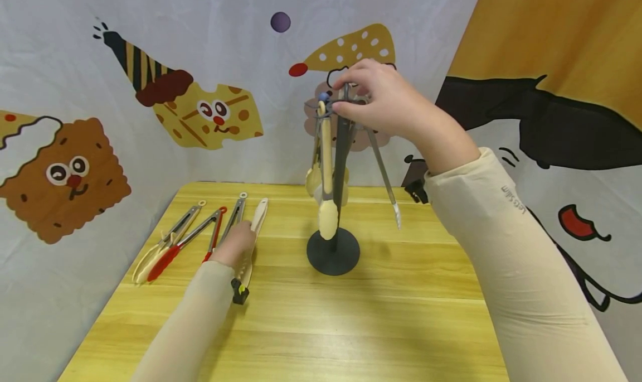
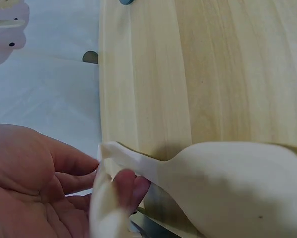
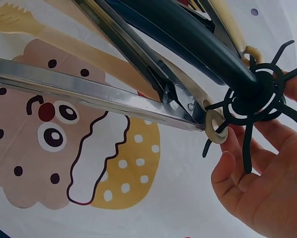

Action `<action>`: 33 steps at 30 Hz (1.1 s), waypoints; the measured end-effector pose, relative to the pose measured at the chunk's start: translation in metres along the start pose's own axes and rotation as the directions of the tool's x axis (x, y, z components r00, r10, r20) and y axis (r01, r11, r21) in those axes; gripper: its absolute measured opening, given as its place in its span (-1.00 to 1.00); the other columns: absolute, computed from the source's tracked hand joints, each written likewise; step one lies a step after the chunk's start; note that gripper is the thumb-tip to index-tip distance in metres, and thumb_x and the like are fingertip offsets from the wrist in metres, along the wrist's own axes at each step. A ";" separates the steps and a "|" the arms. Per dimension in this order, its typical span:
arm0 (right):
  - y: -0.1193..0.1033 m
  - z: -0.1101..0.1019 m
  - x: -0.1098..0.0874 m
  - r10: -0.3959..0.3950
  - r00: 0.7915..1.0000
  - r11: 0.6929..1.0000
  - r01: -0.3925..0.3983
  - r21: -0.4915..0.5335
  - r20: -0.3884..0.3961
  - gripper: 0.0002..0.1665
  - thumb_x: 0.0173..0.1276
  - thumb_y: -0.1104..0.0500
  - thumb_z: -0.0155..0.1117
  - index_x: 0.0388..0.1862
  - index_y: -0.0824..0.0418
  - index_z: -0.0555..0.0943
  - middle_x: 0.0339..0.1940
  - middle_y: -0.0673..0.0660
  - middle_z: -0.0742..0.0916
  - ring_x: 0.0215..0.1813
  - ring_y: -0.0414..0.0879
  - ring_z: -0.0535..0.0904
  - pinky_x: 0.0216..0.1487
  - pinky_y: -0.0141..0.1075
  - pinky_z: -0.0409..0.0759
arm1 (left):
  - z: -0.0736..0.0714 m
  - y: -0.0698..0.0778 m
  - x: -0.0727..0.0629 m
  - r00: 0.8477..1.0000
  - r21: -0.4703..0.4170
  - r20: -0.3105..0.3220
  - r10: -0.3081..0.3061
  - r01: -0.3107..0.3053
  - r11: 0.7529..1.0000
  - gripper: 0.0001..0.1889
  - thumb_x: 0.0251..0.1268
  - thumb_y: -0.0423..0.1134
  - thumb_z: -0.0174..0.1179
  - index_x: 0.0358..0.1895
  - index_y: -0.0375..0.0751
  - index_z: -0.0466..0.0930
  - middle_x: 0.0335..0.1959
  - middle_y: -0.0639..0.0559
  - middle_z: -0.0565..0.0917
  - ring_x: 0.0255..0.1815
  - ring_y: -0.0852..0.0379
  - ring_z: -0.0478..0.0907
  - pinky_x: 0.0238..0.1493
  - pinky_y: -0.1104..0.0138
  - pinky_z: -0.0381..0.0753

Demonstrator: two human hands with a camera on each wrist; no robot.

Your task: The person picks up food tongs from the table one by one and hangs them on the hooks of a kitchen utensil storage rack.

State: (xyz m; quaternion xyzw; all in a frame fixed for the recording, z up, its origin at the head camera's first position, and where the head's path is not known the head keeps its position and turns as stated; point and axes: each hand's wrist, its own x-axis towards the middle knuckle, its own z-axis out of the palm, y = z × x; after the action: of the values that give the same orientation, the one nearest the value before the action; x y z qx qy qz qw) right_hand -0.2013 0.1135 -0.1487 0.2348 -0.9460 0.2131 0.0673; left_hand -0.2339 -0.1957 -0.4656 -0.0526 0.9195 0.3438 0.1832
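Observation:
My left hand (image 1: 239,240) is low over the table at left, its fingers curled round cream tongs (image 1: 259,214) with a broad flat blade (image 2: 248,183). In the left wrist view a fingertip shows past the blurred near arm of these tongs. My right hand (image 1: 378,95) is at the top of a black utensil stand (image 1: 333,254), fingers curled about its crown of hooks (image 3: 253,99). Metal tongs (image 3: 113,99) hang spread from a hook by their ring (image 3: 216,126), right by my fingertips. Other cream-tipped tongs (image 1: 327,170) hang on the front side.
Several tongs lie at the table's left: a cream-tipped pair (image 1: 168,242), a red-tipped pair (image 1: 185,242), and a steel-handled pair (image 1: 236,214) partly under my left hand. A cartoon-printed cloth (image 1: 241,30) hangs close behind the table.

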 end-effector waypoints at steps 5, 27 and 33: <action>0.001 0.000 0.001 0.006 1.000 1.000 -0.006 0.002 0.004 -0.49 0.38 -0.08 0.12 0.25 0.07 0.47 0.28 0.10 0.41 0.27 0.10 0.38 0.22 0.00 0.40 | -0.001 0.002 0.001 0.999 0.005 -0.002 -0.034 0.034 0.999 -0.58 0.38 -0.37 -0.19 0.25 -0.46 0.29 0.10 -0.38 0.44 -0.13 -0.13 0.43 -0.20 0.20 0.50; 0.001 -0.001 0.000 0.013 1.000 1.000 -0.013 -0.001 0.008 -0.50 0.38 -0.09 0.11 0.24 0.06 0.47 0.31 0.10 0.39 0.28 0.09 0.36 0.25 -0.01 0.36 | 0.014 0.021 -0.008 0.998 0.040 -0.052 0.024 -0.022 0.999 -0.65 0.31 -0.28 0.13 0.08 -0.41 0.41 -0.11 -0.24 0.55 -0.20 -0.04 0.49 -0.23 0.22 0.53; 0.002 0.000 0.000 0.004 1.000 1.000 -0.004 -0.008 0.001 -0.51 0.38 -0.09 0.11 0.23 0.06 0.47 0.29 0.10 0.40 0.23 0.06 0.33 0.22 -0.02 0.37 | 0.015 0.017 -0.005 0.999 0.153 -0.034 0.007 -0.002 0.988 -0.52 0.25 -0.05 0.21 -0.01 -0.46 0.47 -0.18 -0.26 0.59 -0.29 -0.05 0.53 -0.30 0.19 0.56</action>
State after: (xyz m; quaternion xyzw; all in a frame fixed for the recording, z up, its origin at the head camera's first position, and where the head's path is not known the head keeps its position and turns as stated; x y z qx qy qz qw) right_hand -0.2018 0.1150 -0.1491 0.2327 -0.9474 0.2092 0.0672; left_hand -0.2286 -0.1732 -0.4637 -0.0422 0.9463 0.2718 0.1701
